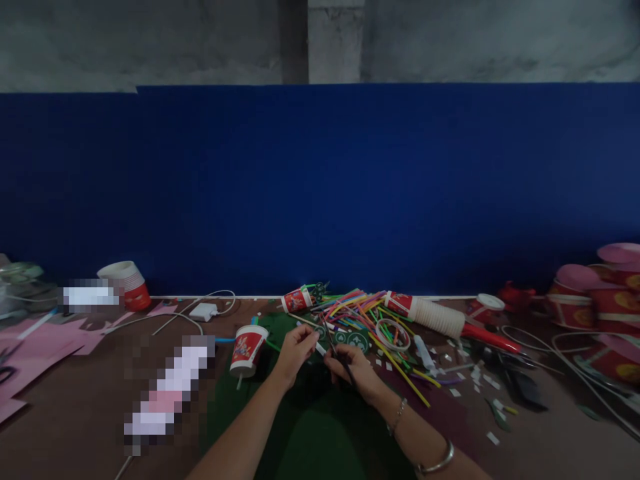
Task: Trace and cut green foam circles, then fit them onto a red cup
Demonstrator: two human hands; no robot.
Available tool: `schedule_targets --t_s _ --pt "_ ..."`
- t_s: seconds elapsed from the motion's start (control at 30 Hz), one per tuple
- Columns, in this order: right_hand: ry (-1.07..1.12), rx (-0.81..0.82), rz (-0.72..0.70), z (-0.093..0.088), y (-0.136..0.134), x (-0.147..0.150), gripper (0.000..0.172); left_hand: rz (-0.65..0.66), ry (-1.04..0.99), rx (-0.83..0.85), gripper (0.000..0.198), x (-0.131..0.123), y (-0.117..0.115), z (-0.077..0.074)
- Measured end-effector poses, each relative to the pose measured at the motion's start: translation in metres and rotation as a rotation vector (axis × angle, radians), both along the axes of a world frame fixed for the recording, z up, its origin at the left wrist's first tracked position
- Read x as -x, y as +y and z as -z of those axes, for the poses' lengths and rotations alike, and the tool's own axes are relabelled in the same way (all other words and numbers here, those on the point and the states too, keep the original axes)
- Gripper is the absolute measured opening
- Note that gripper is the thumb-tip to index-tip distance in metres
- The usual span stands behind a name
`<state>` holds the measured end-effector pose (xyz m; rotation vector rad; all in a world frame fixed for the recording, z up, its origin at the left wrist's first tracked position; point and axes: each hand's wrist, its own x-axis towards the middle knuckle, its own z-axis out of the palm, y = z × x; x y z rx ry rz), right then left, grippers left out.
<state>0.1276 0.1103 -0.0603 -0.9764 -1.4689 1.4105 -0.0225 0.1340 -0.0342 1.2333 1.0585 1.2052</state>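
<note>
My left hand (296, 350) is closed in a pinch on a small white straw piece (320, 348) above a green mat (310, 427). My right hand (353, 368) is closed on dark scissors (336, 350) whose blades point up toward that piece. The two hands almost touch. A red paper cup (247, 350) stands tilted just left of my left hand. A heap of coloured straws (357, 310) lies right behind the hands. A roll of clear tape (393, 333) rests to the right of them.
A lying stack of paper cups (430, 313) and more red cups (600, 300) fill the right side. White scraps (475, 380) and cables (575, 360) litter the brown table. Pink paper (35, 347), a white charger (203, 311) and another cup stack (127, 283) sit left. A blue wall (320, 187) stands behind.
</note>
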Motion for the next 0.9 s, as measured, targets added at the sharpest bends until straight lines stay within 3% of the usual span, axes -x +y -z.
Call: schedule_targets --t_s 0.9 --pt "-0.05 -0.06 0.041 0.0011 0.0013 0.0009 0.03 0.001 0.003 0.005 0.033 -0.0003 0.0 0.0014"
